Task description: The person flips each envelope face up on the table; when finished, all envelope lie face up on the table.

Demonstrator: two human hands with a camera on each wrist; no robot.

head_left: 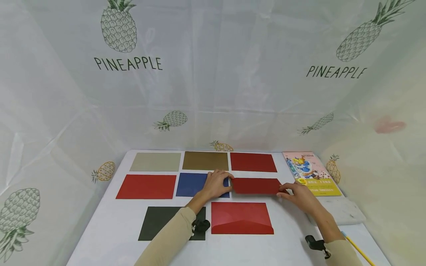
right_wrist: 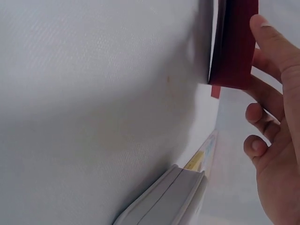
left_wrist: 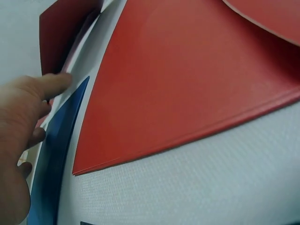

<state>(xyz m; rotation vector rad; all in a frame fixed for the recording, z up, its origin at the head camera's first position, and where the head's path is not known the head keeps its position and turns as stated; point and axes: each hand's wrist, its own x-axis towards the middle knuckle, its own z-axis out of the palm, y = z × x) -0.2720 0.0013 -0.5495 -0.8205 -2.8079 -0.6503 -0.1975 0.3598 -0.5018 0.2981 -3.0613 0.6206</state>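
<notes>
Both hands hold a dark red envelope [head_left: 256,186] by its short sides, tilted just above the table in the middle row. My left hand [head_left: 216,184] grips its left edge between thumb and fingers, over a blue envelope [head_left: 191,184]. On the right edge, my right hand [head_left: 297,195] pinches a corner, the thumb on the near face in the right wrist view. Right in front lies a red envelope [head_left: 241,216] with its flap toward me; its surface [left_wrist: 178,79] fills much of the left wrist view.
Other flat envelopes lie around: red [head_left: 146,187], dark green [head_left: 159,221], pale grey [head_left: 155,162], brown [head_left: 205,161] and deep red [head_left: 253,162]. To the right are an illustrated book [head_left: 311,173], a whitish thick block [head_left: 339,210] and a yellow pencil [head_left: 359,251]. A pineapple-print curtain [head_left: 213,74] surrounds the table.
</notes>
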